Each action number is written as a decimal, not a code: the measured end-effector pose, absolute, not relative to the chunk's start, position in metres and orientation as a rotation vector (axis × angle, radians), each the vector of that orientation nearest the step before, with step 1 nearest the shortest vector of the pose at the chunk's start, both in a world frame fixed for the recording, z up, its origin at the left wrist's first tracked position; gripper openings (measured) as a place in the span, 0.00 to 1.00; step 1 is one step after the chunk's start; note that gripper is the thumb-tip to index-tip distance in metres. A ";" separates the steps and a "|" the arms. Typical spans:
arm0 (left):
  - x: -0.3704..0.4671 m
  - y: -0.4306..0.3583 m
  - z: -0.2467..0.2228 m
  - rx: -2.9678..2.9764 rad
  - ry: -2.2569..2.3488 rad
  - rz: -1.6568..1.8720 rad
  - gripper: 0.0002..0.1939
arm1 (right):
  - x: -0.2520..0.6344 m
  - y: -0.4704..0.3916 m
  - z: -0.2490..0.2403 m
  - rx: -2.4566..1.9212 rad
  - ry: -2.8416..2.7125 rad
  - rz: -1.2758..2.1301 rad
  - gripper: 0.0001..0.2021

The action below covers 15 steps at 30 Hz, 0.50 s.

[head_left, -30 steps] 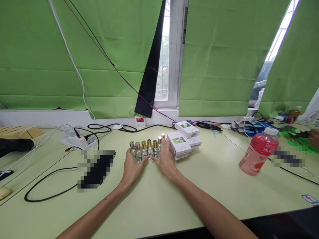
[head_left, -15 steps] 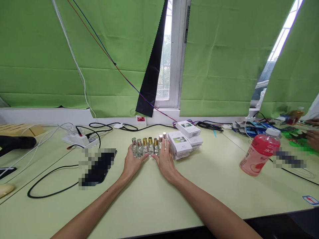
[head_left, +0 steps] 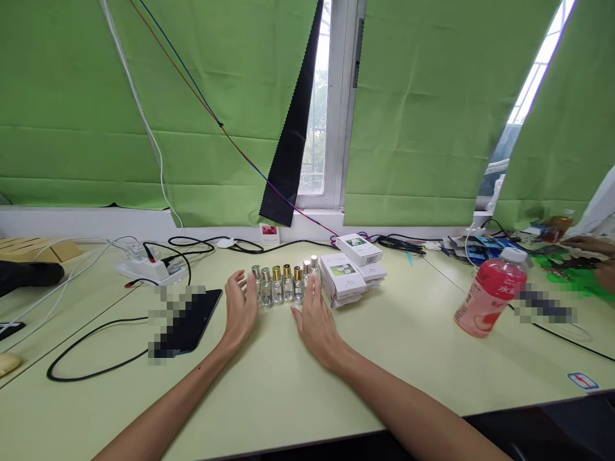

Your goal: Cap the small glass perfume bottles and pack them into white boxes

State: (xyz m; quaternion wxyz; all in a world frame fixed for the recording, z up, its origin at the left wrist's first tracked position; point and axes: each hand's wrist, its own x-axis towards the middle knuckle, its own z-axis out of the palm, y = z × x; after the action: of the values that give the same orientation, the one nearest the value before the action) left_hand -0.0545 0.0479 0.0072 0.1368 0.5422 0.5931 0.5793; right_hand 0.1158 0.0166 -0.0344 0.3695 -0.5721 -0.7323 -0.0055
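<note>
Little, shiny-topped, clear glass bottles (head_left: 287, 291) look breakable; grip their sides. Left hand (head_left: 241, 308) and right hand (head_left: 317, 325) are open, holding nothing.

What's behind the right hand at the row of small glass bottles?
Behind the right hand, two clear glass bottles with shiny silver caps stand upright, their tops showing past the fingers. The fingers hide much of their bodies; their bases and any contact cannot be made out.

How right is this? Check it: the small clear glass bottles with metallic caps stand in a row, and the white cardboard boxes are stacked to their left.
The side is wrong: the white cardboard boxes are stacked to the right of the small clear glass bottles, as the head view shows.
</note>
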 end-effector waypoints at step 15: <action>-0.049 0.026 0.015 2.164 1.669 1.656 0.17 | 0.191 0.000 0.027 -0.702 -1.559 -0.699 0.08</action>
State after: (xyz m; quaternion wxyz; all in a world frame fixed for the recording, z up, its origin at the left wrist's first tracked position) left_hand -0.0492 0.0256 0.0150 -0.0271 0.6769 0.5221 0.5182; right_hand 0.1913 -0.0004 0.0267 0.6030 -0.3032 -0.6733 -0.3018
